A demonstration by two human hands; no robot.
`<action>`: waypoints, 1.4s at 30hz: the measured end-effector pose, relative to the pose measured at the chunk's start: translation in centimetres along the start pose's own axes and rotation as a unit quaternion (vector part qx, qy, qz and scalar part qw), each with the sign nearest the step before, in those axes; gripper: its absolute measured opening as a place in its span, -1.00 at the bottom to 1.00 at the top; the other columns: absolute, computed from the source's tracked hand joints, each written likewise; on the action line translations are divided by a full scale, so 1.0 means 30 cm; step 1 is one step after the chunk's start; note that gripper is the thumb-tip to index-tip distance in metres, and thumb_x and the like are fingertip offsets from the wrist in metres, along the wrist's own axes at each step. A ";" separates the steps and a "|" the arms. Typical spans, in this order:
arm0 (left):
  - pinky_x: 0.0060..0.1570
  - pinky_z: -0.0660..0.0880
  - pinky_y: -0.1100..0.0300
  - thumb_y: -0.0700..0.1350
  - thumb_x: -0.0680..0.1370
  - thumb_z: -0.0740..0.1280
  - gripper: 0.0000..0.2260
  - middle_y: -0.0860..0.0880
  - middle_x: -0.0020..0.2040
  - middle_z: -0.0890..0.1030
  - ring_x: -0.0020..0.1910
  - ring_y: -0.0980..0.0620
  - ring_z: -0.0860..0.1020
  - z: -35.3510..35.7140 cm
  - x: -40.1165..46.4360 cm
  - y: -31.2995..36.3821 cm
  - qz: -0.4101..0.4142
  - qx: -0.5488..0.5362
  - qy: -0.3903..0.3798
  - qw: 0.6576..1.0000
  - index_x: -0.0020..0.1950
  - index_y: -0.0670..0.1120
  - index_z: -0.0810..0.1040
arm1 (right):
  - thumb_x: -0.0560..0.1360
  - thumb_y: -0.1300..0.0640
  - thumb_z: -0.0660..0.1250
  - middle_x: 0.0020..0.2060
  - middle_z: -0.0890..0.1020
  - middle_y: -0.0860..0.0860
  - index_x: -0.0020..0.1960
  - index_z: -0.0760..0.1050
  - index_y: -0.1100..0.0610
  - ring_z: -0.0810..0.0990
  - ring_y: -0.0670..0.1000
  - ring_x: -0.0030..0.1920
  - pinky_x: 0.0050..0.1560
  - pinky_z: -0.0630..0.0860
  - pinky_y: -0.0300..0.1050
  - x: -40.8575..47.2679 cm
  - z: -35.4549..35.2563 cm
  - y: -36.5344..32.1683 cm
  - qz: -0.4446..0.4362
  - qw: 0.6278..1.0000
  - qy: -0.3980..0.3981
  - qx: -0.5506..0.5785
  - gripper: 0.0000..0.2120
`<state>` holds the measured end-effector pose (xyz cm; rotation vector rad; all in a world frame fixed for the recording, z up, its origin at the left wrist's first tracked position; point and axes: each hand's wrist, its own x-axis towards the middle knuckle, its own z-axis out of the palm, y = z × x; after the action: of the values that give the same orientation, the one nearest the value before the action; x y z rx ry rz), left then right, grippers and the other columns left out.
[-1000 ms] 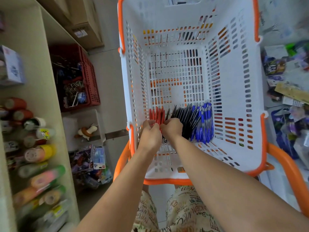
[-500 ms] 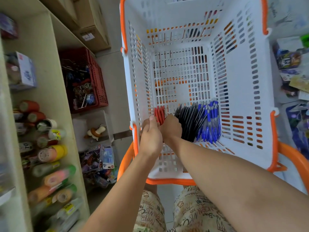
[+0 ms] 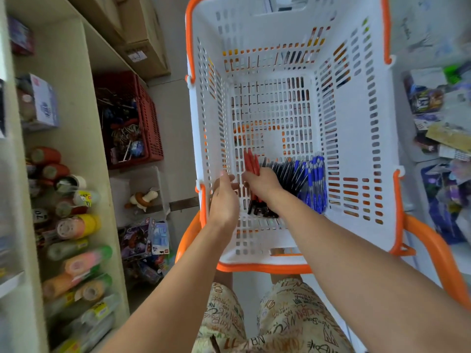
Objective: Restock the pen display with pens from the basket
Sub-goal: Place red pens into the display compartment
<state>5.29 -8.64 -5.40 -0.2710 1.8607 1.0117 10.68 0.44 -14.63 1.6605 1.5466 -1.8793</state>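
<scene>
the right hand [image 3: 260,183] fingers curl round a bunch of red pens [image 3: 251,161] at the near left of the white basket [image 3: 356,149] floor, beside black pens [image 3: 285,171] and blue pens [image 3: 314,179], while the left hand [image 3: 224,200] hovers just left, fingers straight and holding nothing.

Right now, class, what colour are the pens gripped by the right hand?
Red pens, right hand; head view.

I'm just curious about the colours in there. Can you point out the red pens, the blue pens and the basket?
red pens [image 3: 251,161], head view, on the barrels above the right hand
blue pens [image 3: 314,184], head view, middle of the bundle
basket [image 3: 356,149], head view, on its right inner wall
</scene>
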 end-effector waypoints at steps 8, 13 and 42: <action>0.26 0.48 -0.04 0.12 0.71 -0.05 -0.55 -0.09 0.19 0.58 0.16 -0.04 0.54 0.021 -0.101 0.022 -0.001 0.021 -0.016 1.000 0.31 -0.11 0.50 | 0.61 0.29 0.32 -0.21 0.66 0.14 0.06 0.49 0.17 0.69 0.05 -0.22 -0.07 0.64 -0.05 -0.257 -0.172 0.093 0.035 0.984 -0.120 0.129 -0.93; 0.15 0.56 -0.02 0.12 0.66 0.22 -0.65 -0.09 0.11 0.62 0.07 -0.02 0.59 0.028 -0.189 0.039 0.028 -0.005 -0.061 0.998 0.25 -0.12 0.52 | 0.61 0.34 0.26 -0.35 0.54 0.07 0.01 0.49 0.20 0.60 0.08 -0.33 -0.23 0.62 -0.02 -0.333 -0.224 -0.014 -0.068 0.983 -0.146 0.089 -0.92; -0.44 0.41 0.22 -0.15 0.60 0.37 -0.78 0.00 -0.45 0.43 -0.51 0.07 0.42 -1.117 -1.285 -1.013 0.242 -0.728 0.356 0.534 -0.23 -0.08 0.45 | 0.67 -0.12 0.13 -0.09 0.69 0.17 0.00 0.61 0.22 0.61 0.03 -0.18 -0.03 0.55 -0.10 -1.878 1.112 0.469 -0.103 0.912 -0.385 0.100 -0.54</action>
<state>20.70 -61.52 16.93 -1.3447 1.0968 3.0793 20.12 -57.52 17.58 0.6329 1.2305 -2.4372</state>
